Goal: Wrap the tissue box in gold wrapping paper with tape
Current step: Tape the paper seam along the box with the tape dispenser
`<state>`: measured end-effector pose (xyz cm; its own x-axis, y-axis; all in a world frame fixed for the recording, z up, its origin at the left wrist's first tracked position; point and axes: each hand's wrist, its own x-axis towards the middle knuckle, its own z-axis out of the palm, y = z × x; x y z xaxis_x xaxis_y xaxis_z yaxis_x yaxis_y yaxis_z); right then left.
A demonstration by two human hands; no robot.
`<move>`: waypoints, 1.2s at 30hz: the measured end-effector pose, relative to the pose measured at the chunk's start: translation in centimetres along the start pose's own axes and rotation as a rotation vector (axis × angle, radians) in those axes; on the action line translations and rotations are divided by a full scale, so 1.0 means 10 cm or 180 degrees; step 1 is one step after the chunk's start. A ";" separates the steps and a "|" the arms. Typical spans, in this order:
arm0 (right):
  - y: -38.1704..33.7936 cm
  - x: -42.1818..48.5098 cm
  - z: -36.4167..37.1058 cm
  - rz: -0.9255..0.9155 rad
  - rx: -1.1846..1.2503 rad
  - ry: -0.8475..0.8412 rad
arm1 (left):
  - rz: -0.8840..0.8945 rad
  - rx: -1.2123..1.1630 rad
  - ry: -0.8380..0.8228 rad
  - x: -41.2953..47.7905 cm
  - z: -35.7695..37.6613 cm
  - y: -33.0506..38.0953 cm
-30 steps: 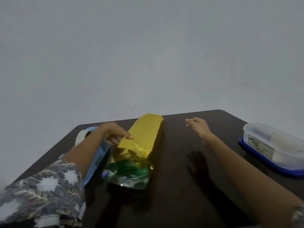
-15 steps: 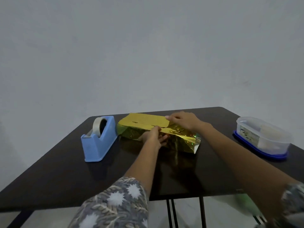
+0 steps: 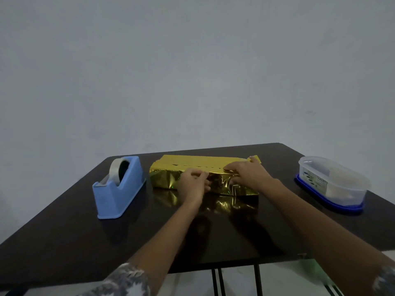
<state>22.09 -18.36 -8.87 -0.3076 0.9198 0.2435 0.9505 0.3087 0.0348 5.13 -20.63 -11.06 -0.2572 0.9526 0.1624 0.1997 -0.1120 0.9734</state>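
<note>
The tissue box [image 3: 203,164], covered in gold wrapping paper [image 3: 164,180], lies crosswise mid-worktop [image 3: 85,242]. The 2 hands meet its near side: the left hand [image 3: 193,183] against the front face, fingers bent, grip unclear; the right hand [image 3: 245,176] pressing spread fingers on the top front edge.

Our tissue box [image 3: 166,180] in its gold paper now lies along the far edge of the table [image 3: 64,242]; a second ago it pointed at that edge. Our right hand [image 3: 248,176], in the air then, rests on the box's top front edge. Our left hand [image 3: 192,183] is down from the top, against the front face.
</note>
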 end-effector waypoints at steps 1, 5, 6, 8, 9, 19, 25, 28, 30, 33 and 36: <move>0.02 0.01 0.00 -0.0017 0.0035 0.0020 | 0.0685 0.0616 0.0038 0.04 -0.09 0.02; 0.11 0.04 0.02 -0.0098 0.0112 0.0007 | 0.1867 0.3113 -0.1061 0.41 -0.30 0.14; 0.15 0.03 0.04 -0.0142 0.0276 0.0043 | 0.1900 0.3611 -0.1314 0.52 -0.30 0.16; 0.25 -0.01 0.09 -0.0130 0.1339 0.0478 | 0.2003 0.4107 -0.1481 0.65 -0.28 0.16; 0.31 -0.03 0.11 0.0067 0.2135 0.0956 | 0.2047 0.4169 -0.1444 0.67 -0.27 0.14; 0.95 0.30 0.64 0.1483 0.4281 0.1036 | 0.2305 0.4151 -0.0998 0.72 -0.20 -0.02; 1.00 0.46 0.70 0.1449 0.3782 0.1261 | 0.2302 0.4253 -0.1014 0.73 -0.21 0.00; 0.98 0.30 0.62 0.1488 0.3988 0.1407 | 0.2245 0.4278 -0.1014 0.72 -0.21 0.01; 1.02 0.17 0.60 0.1601 0.4157 0.1554 | 0.2229 0.4327 -0.1004 0.73 -0.20 0.02; 1.14 0.07 0.58 0.1793 0.4147 0.1651 | 0.2236 0.4364 -0.0978 0.73 -0.19 0.03; 1.10 0.06 0.51 0.1272 0.3967 0.1133 | 0.2239 0.4427 -0.0944 0.70 -0.18 0.05</move>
<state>32.11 -13.15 -13.28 0.1860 0.9440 0.2724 0.2426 0.2245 -0.9438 1.75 -14.53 -9.19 0.4086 0.8620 0.2999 0.9099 -0.3591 -0.2077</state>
